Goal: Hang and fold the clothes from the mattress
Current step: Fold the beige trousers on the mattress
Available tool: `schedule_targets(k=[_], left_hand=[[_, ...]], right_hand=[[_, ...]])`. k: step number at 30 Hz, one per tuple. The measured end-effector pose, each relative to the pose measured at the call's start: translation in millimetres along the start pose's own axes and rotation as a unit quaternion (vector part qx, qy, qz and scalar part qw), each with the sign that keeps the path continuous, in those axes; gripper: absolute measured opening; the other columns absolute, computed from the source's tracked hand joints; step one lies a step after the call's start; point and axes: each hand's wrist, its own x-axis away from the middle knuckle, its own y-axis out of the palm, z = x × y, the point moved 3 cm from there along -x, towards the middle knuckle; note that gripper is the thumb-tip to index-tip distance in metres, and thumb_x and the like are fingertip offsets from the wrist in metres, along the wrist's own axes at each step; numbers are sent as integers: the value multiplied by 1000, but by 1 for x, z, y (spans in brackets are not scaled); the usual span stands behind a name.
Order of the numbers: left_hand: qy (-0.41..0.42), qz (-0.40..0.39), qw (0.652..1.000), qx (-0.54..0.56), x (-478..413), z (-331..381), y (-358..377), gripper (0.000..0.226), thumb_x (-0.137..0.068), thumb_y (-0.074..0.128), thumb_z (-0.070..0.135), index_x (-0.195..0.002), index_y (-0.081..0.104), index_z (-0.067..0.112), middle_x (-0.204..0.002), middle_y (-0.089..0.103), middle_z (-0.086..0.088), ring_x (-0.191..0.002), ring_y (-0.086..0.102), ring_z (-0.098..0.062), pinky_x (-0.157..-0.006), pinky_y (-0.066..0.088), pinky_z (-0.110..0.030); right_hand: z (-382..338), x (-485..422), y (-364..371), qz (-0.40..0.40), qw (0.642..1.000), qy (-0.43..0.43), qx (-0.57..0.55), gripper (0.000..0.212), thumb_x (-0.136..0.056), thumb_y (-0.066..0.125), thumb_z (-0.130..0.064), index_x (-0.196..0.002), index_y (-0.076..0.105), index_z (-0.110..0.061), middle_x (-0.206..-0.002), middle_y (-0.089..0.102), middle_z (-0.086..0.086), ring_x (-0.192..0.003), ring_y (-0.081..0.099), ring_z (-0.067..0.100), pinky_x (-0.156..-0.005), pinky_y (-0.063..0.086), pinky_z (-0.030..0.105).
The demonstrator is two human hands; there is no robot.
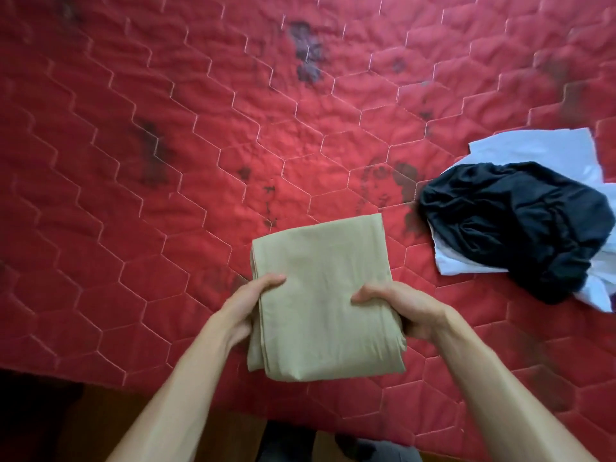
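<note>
Both of your hands are gripping the folded beige garment just above the red mattress, near its front edge: your left hand is clamping the left side, your right hand the right, thumbs on top. It is looking light, soft and floppy, so you are probably wise supporting it from underneath at both sides. Right of the beige garment, a crumpled dark garment is lying on a white one. No labels or writing are showing.
</note>
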Motion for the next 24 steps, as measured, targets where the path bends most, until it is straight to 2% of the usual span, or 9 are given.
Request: schedule_targets(k=[3, 5, 7, 9, 12, 15, 20, 22, 24], left_hand=[[33, 3, 999, -18, 46, 12, 8, 40, -84, 70, 30, -116, 70, 5, -103, 75, -10, -89, 72, -22, -82, 56, -32], [69, 67, 991, -91, 81, 21, 15, 57, -87, 68, 35, -133, 56, 4, -113, 72, -5, -97, 69, -21, -78, 54, -29], [106, 146, 956, -231, 127, 32, 30, 80, -89, 63, 44, -152, 27, 11, -143, 50, -9, -129, 50, -26, -102, 44, -35], [179, 161, 930, -278, 174, 44, 50, 81, -89, 59, 47, -155, 21, 18, -157, 32, -8, -144, 31, -24, -118, 25, -34], [277, 84, 942, -167, 250, 54, 84, 62, -96, 53, 49, -150, 38, 23, -153, 40, 3, -141, 36, -11, -118, 22, -26], [295, -23, 955, 25, 332, 57, 110, 69, -86, 46, 73, -134, 60, 24, -131, 64, -5, -123, 59, -20, -112, 39, -42], [385, -110, 899, 175, 476, 65, 98, 77, -87, 49, 70, -122, 66, 4, -122, 55, -25, -116, 50, -38, -109, 32, -54], [405, -107, 885, 204, 520, 59, 80, 66, -89, 56, 57, -124, 64, 2, -121, 59, -25, -113, 55, -36, -108, 35, -52], [415, -83, 876, 232, 549, 53, 58, 48, -86, 65, 35, -119, 66, 0, -111, 66, -21, -103, 63, -32, -101, 45, -44]], right_hand=[[-17, 55, 15, -18, 999, -49, 4, 42, -70, 73, -15, -110, 70, -3, -105, 74, 17, -87, 71, 27, -73, 58, 35], [-33, 96, 27, -12, 995, -92, 20, 35, -72, 72, -10, -106, 71, -1, -97, 75, 15, -79, 72, 23, -65, 58, 30], [-49, 138, 42, 14, 988, -141, 68, 26, -75, 72, -8, -101, 72, -5, -93, 77, 11, -79, 73, 22, -71, 59, 35], [-65, 183, 61, 41, 970, -194, 142, 21, -74, 72, -13, -95, 75, -12, -91, 78, 4, -84, 74, 20, -84, 59, 42], [-86, 254, 90, 68, 927, -287, 231, 31, -62, 69, -32, -91, 72, -22, -86, 76, -5, -84, 72, 14, -84, 58, 43], [-96, 328, 121, 80, 874, -379, 294, 32, -60, 64, -40, -91, 63, -30, -86, 70, -6, -79, 66, 10, -78, 56, 37], [-102, 426, 170, -65, 843, -450, 287, 51, -70, 60, -69, -92, 64, -23, -78, 59, -8, -69, 54, 5, -69, 46, 23], [-105, 452, 190, -84, 815, -490, 298, 41, -81, 55, -67, -99, 66, -32, -86, 66, -13, -80, 60, 2, -79, 46, 25], [-105, 469, 218, -74, 767, -553, 318, 14, -95, 54, -44, -107, 62, -43, -96, 69, -16, -90, 62, -2, -82, 45, 23]])
